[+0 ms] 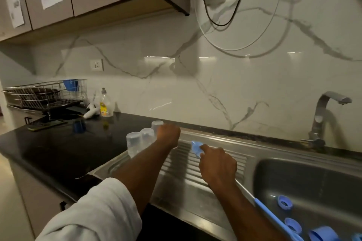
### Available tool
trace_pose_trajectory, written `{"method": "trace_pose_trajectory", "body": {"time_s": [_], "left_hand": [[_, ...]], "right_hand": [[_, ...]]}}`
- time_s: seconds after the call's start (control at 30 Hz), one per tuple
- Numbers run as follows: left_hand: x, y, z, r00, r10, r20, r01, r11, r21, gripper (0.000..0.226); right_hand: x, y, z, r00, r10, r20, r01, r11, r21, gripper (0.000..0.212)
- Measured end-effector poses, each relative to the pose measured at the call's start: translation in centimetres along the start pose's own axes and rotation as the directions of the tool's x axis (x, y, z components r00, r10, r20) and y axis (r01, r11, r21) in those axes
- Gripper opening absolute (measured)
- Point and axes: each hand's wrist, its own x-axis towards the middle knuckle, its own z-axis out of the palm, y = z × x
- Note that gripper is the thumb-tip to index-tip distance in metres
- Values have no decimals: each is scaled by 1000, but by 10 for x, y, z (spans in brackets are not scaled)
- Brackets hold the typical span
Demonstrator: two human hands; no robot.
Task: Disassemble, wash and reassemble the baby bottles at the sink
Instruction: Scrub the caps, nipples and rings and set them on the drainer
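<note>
Three clear bottle bodies stand upside down in a row at the left end of the steel drainboard (176,186): one nearest me (133,143), one in the middle (147,136), one at the back (157,125). My left hand (168,135) hangs just right of them with its back toward me and fingers curled under; anything in it is hidden. My right hand (217,164) grips the bottle brush (274,219) near its blurred blue head (196,147). The white rod and blue handle trail back over the sink (274,172). Blue rings (285,202) and a blue cap (323,234) lie in the basin.
The tap (323,115) stands behind the basin at the right. On the black counter (58,148) are a dish soap bottle (105,103), a dark blue cup (79,126), a phone (47,125) and a wire dish rack (45,94). Wall cabinets hang overhead.
</note>
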Motion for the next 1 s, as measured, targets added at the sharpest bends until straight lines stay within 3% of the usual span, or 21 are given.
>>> {"method": "trace_pose_trajectory", "body": {"time_s": [0.27, 0.43, 0.53, 0.77, 0.9, 1.0], "left_hand": [[-22, 22, -30, 990, 99, -96, -112, 983, -143, 29], [-33, 80, -65, 970, 198, -139, -225, 951, -211, 19], [-44, 135, -81, 946, 275, -169, -310, 922, -234, 18], [-77, 279, -79, 823, 566, -47, -562, 800, -210, 28], [-81, 344, -54, 690, 719, 78, -698, 690, -191, 27], [-78, 381, -41, 614, 767, 185, -712, 640, -289, 35]], "right_hand": [[3, 48, -54, 997, -57, -61, 58, 998, 16, 33], [7, 118, -129, 981, -195, 6, 193, 968, -163, 37], [3, 174, -169, 985, -171, 7, 165, 943, -289, 37], [-40, 290, -147, 979, 32, 200, 24, 962, -270, 39], [-57, 332, -119, 949, 125, 288, -4, 922, -388, 40], [-62, 361, -108, 930, 224, 291, -102, 918, -382, 37]]}}
